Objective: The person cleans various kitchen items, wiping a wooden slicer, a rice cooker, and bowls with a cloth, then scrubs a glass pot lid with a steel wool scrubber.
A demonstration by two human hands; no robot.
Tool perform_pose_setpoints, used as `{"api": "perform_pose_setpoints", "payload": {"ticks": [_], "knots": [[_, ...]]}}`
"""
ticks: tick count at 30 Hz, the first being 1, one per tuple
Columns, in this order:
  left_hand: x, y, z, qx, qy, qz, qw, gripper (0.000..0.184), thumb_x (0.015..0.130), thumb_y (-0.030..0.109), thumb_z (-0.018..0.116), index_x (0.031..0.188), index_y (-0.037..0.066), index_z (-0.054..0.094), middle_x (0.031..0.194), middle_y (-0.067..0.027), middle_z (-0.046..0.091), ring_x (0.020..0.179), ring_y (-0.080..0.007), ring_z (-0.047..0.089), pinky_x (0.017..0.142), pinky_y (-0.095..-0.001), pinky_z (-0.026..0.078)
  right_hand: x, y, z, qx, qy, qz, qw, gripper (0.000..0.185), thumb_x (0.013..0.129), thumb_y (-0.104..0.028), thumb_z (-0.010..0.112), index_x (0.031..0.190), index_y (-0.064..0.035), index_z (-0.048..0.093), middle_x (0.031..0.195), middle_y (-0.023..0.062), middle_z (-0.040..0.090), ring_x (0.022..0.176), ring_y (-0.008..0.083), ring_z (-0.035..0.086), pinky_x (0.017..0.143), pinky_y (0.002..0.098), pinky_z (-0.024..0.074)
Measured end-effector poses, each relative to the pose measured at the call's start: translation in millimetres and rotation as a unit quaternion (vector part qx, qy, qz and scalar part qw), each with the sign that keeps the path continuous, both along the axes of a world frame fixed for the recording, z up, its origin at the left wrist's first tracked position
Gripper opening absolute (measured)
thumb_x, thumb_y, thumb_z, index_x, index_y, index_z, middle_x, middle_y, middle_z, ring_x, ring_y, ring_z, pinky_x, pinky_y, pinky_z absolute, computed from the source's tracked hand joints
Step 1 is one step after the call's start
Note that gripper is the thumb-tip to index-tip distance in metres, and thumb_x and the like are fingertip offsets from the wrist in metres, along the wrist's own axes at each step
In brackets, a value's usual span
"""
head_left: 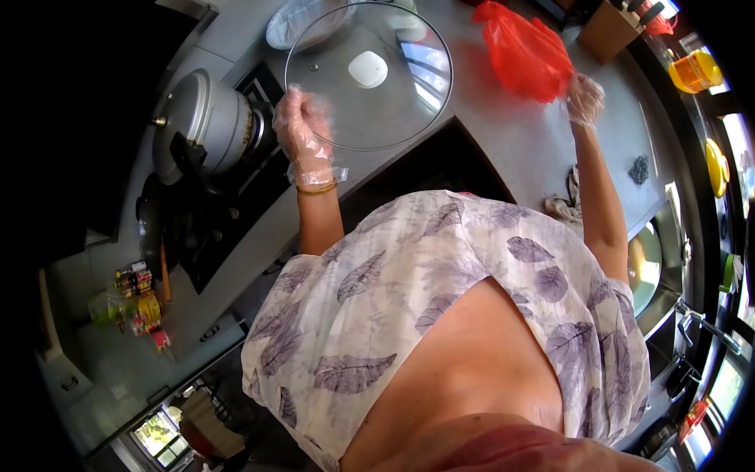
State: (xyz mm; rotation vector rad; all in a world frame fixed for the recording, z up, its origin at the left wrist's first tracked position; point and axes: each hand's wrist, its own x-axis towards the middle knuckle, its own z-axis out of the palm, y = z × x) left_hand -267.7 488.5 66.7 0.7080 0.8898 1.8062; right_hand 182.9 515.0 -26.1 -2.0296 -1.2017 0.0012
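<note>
My left hand, in a clear plastic glove, is closed on the rim of a round glass lid with a white knob. The lid is held above the grey counter, and part of the counter shows through it. My right hand, gloved too, pinches the lower right corner of a red plastic bag. The thin bag spreads out over the counter to the left of that hand. Behind the lid's upper left edge sits a bowl, partly hidden by the glass.
A metal pressure cooker stands on the black stove at left. A knife block is at the back right. A crumpled cloth and a dark scouring pad lie near my right arm, beside the sink.
</note>
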Motion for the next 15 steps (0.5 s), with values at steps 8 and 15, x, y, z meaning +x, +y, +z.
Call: {"api": "perform_pose_setpoints", "payload": {"ticks": [8, 15], "knots": [[16.7, 10.3, 6.4, 0.017, 0.034, -0.052, 0.998, 0.024, 0.085, 0.019, 0.062, 0.069, 0.005, 0.05, 0.064, -0.0011, 0.043, 0.057, -0.0115, 0.042, 0.052, -0.0264, 0.039, -2.4, -1.6, -15.9, -0.03, 0.046, 0.083, 0.995, 0.068, 0.073, -0.04, 0.068, 0.117, 0.0085, 0.05, 0.106, 0.0299, 0.059, 0.102, 0.0414, 0.056, 0.09, 0.0435, 0.0435], [69.9, 20.1, 22.0, 0.032, 0.124, -0.099, 0.987, 0.023, 0.084, 0.017, 0.062, 0.067, 0.006, 0.051, 0.061, -0.0018, 0.045, 0.056, -0.0131, 0.044, 0.055, -0.0269, 0.04, 11.8, -35.8, 29.3, 0.015, -0.109, 0.033, 0.993, 0.059, 0.075, -0.034, 0.068, 0.115, 0.0069, 0.053, 0.107, 0.0283, 0.058, 0.104, 0.0416, 0.053, 0.09, 0.0453, 0.0425]]}}
